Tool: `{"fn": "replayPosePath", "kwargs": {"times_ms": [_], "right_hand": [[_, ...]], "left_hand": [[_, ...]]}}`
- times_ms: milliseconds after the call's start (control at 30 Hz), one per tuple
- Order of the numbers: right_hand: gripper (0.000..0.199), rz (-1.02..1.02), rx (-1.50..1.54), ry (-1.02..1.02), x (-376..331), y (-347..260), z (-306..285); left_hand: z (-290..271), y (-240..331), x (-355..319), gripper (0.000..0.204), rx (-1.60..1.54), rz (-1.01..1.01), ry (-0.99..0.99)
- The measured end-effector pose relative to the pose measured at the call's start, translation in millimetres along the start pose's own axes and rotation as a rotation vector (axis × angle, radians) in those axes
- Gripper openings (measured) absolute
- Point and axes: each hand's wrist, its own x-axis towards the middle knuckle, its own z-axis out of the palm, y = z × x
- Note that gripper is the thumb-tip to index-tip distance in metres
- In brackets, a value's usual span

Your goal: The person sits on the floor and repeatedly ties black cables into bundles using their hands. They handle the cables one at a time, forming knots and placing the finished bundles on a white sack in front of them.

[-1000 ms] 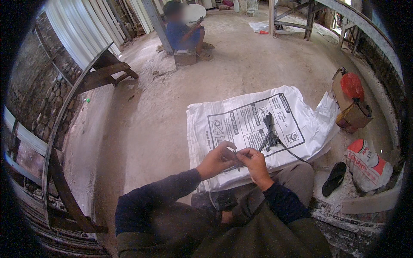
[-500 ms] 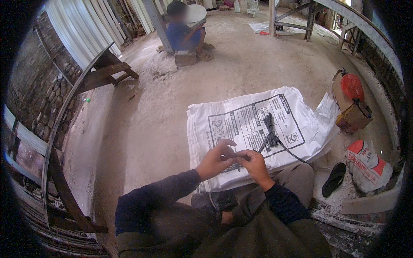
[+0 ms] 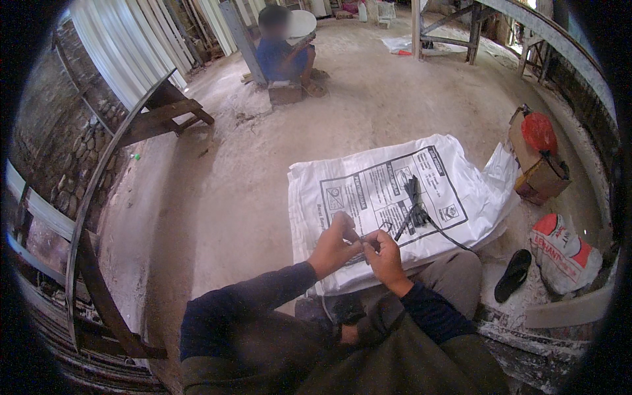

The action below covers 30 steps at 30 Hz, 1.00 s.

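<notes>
We see the left hand (image 3: 337, 245) and right hand (image 3: 383, 255) close together over the near edge of a white sack (image 3: 395, 197) lying on the floor (image 3: 230, 191); each grip is pinched shut on a thin black wire (image 3: 378, 232) (its fine end is too small to make out). The wire runs back to a black bundle (image 3: 413, 201) on the sack. A black sandal (image 3: 513, 275) lies to the right

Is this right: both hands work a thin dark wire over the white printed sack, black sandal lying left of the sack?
Not quite. In the head view the black sandal lies right of the white printed sack, not left. Both the left hand and right hand do work the thin dark wire over it.
</notes>
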Motion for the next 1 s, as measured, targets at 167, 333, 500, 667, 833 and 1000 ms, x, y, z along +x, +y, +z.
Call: {"fn": "replayPosePath", "kwargs": {"times_ms": [167,333,500,667,833,1000], "right_hand": [[0.007,0.218,0.317,-0.088,1.9,6.6,2.5],[0.007,0.491,0.793,-0.246,7.2,-33.1,-11.0],[0.010,0.581,0.940,-0.365,10.6,-26.7,-20.6],[0.012,0.594,0.998,-0.360,7.6,-11.2,-19.1],[0.013,0.604,0.966,-0.311,10.6,-13.7,-21.0],[0.016,0.598,0.712,-0.292,9.5,-13.1,-19.3]], "left_hand": [[-2.3,-6.9,2.5,0.037,0.022,-0.013,-0.021],[-7.8,3.1,3.5,0.038,-0.088,-0.091,-0.057],[-7.9,-3.4,4.8,0.020,0.019,-0.055,-0.046],[-11.4,-7.3,4.5,0.011,-0.105,-0.111,-0.164],[-6.8,-9.5,-1.0,0.012,-0.122,0.046,-0.072],[-5.4,-8.7,-2.2,0.013,-0.034,0.008,-0.041]]}}
